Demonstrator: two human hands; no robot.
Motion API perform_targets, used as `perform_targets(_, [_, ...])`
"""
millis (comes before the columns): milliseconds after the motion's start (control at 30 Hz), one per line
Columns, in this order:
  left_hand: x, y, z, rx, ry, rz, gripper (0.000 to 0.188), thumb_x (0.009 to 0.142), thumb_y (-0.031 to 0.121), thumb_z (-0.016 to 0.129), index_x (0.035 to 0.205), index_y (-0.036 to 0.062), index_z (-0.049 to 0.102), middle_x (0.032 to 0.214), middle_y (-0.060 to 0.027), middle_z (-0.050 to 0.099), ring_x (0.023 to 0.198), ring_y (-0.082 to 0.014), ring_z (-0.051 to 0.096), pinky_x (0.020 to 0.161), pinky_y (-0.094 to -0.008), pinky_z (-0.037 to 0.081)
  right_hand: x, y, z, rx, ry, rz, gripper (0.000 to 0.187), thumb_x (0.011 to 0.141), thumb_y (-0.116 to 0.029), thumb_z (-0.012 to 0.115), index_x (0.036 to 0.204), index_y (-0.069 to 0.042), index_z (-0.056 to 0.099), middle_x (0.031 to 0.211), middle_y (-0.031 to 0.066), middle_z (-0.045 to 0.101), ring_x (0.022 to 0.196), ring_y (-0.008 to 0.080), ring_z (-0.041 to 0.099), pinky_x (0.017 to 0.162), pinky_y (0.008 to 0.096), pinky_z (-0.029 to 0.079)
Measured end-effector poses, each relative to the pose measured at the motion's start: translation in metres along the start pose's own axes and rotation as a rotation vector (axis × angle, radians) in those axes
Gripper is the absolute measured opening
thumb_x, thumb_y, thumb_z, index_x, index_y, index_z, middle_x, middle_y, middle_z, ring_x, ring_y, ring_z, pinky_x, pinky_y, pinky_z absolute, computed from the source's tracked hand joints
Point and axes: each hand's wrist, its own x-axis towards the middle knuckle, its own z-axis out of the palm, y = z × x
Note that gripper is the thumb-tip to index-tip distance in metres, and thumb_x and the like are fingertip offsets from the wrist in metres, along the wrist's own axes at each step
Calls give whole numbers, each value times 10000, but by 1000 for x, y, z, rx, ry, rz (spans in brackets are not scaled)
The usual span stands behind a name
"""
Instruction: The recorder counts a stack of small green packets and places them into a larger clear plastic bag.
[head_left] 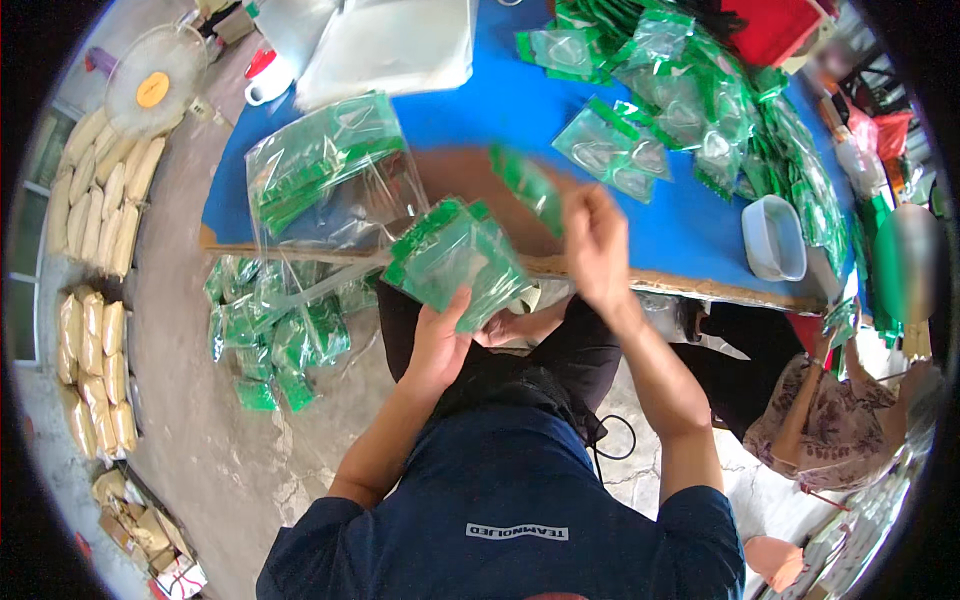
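Note:
My left hand [442, 345] is closed around the lower edge of a stack of flat clear packets with green tops [462, 262], held just off the table's near edge. To its right, my right hand [597, 250] is raised with fingers pinched on a single green-topped packet [530, 190], which is smeared by motion. Left of the stack lies a large clear plastic bag [400, 185] with several green packets inside. Loose packets [615, 145] lie on the table beyond my right hand, in front of a big heap of them [690, 95].
The blue table [490, 110] carries a pile of clear bags [390, 55], a red-and-white jug [268, 78] and a white tub [773, 240]. More bagged packets [290, 330] lie low at left. A fan [155, 85] stands beyond; a person [825, 415] sits at right.

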Motion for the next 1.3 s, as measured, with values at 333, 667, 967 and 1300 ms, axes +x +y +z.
perform_targets(333, [7,1,-4,5,34,-73,425,899,70,675,1297,38,529,1238,-84,614,1154,-233,594,973,-383,489,50,27,-12,-456,-118,-397,442,967,-370,537,1212,-6,587,1225,279,587,1149,423,559,948,478,463])
perform_targets(667, [0,5,-20,-33,-34,-150,512,904,49,641,1374,28,442,1307,-100,569,1214,-264,566,1037,-438,474,15,37,-46,-472,-335,-520,369,925,-305,622,1108,14,630,1151,219,637,1090,401,596,945,476,470])
perform_targets(967, [8,-18,-26,-16,-69,-179,523,885,39,662,1367,41,459,1309,-78,568,1209,-244,558,1032,-403,461,-30,39,-41,-390,-598,-563,315,914,-329,623,955,-16,634,1010,200,635,986,419,609,833,481,506])
perform_targets(1300, [21,-9,-46,-316,94,-267,507,911,47,583,1378,-51,411,1365,-186,521,1271,-352,495,1124,-518,369,9,74,-42,-386,-242,-841,298,871,-340,600,919,-54,667,951,145,657,975,329,622,845,474,483])
